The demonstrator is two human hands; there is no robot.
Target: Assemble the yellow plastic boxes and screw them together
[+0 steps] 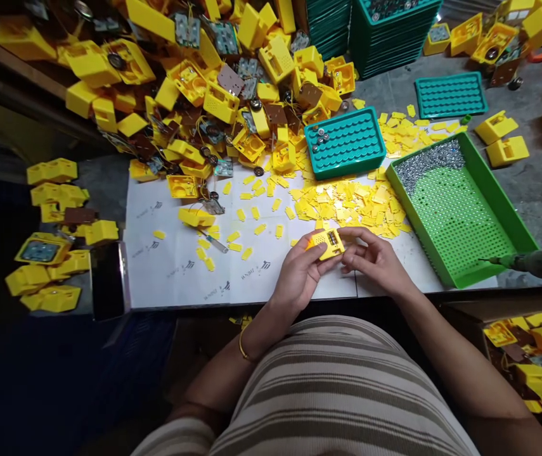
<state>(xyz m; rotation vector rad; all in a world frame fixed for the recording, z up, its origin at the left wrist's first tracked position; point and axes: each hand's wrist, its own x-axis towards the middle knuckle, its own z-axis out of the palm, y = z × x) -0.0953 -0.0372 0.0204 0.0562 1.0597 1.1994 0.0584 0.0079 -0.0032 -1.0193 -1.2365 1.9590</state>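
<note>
A small yellow plastic case [322,246] is held above the front of the worktable. Its speaker holes and an uncovered battery compartment with small cells face up. My left hand [296,269] is closed around the left side of the case, thumb on its face. At the right edge of the same case, my right hand [379,263] has its fingers curled, with the fingertips against the edge. Just beyond both hands lies a spread of small flat yellow covers [354,206]. A green tray [329,149] behind them has a few button cells at its left end.
A bright green basket [482,228] of small screws stands at right, with a powered screwdriver [537,264] reaching over it. Opened yellow cases [189,85] with wires and boards pile up at back left. A screwdriver [216,242] and a phone [108,280] lie at left. Stacked green trays [389,41] stand behind.
</note>
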